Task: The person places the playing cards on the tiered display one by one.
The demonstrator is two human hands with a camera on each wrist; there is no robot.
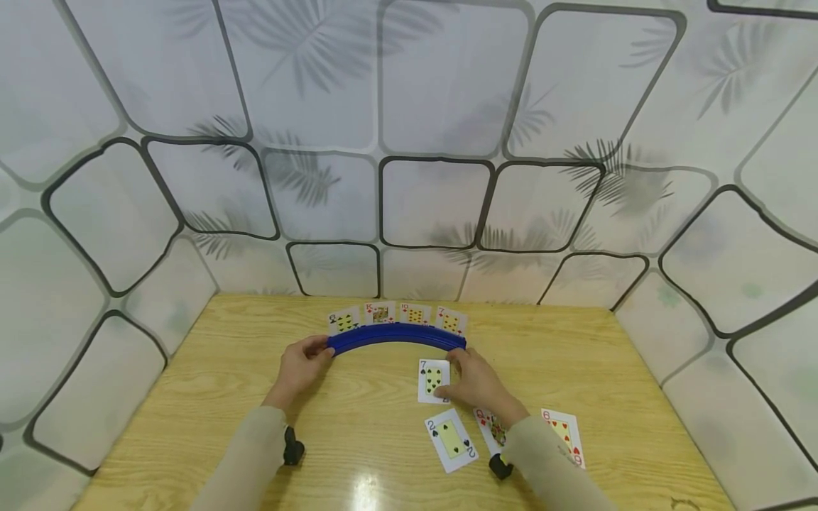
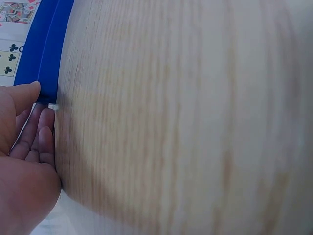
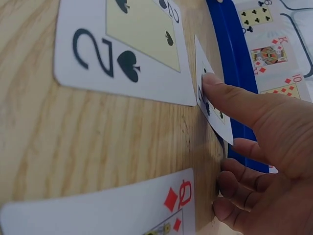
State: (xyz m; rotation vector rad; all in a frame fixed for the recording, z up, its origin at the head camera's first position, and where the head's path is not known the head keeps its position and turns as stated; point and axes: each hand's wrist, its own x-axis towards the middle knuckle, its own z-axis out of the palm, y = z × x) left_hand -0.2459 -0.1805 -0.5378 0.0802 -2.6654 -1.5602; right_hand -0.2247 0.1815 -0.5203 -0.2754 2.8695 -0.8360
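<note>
A curved blue card holder stands toward the back of the table with several playing cards upright in it. My left hand pinches its left end, thumb on the blue plastic and fingers beside and under the end. My right hand holds a seven of spades just in front of the holder's right part. In the right wrist view the thumb presses the face of that seven, which is tilted up from the wood. The fingers behind the card are partly hidden.
In the holder are a six of clubs, king of diamonds, ten of diamonds and red seven. On the table lie a two of spades, a queen of diamonds partly under the right forearm, and a red six.
</note>
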